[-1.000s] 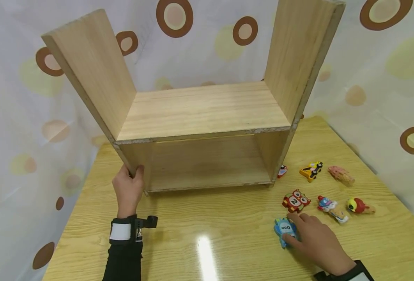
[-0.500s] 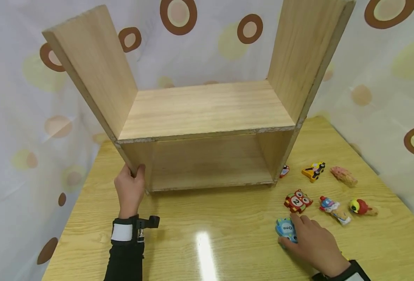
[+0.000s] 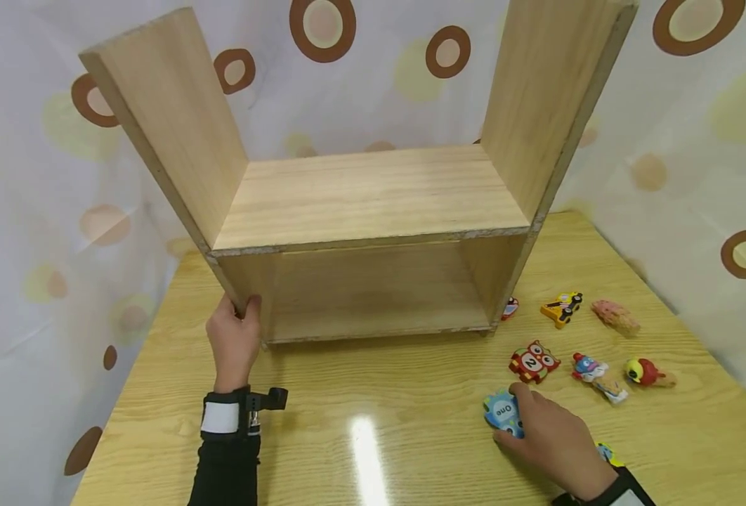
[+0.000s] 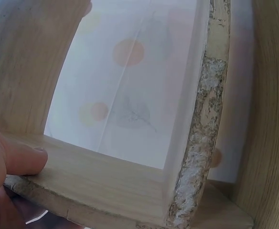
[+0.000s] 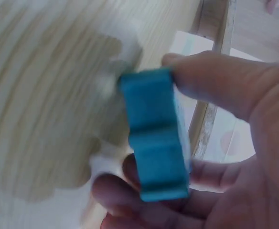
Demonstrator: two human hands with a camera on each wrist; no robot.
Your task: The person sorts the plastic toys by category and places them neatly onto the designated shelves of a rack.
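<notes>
My left hand (image 3: 232,348) grips the lower left side panel of a wooden shelf unit (image 3: 373,193), thumb on the inner face. In the left wrist view the thumb (image 4: 27,160) lies along the panel near its rough front edge. A blue toy block (image 3: 503,413) labelled "One" is pinched between the thumb and fingers of my right hand (image 3: 553,439), low over the table at the right. From the right wrist, the block's scalloped blue side (image 5: 156,136) shows between thumb and fingers. Just behind it lies a red owl toy (image 3: 534,362) marked "2".
Further right on the table (image 3: 322,422) lie a yellow vehicle toy (image 3: 561,309), a pink cone-shaped toy (image 3: 615,316), a blue-and-red figure (image 3: 599,377) and a red-and-yellow figure (image 3: 648,372). A small red toy (image 3: 510,308) sits by the shelf's right side. A patterned curtain hangs behind.
My right hand has closed more fully on the blue block and shifted it slightly left. A yellow-and-blue toy has come into view beside the right wrist. The left hand holds its place.
</notes>
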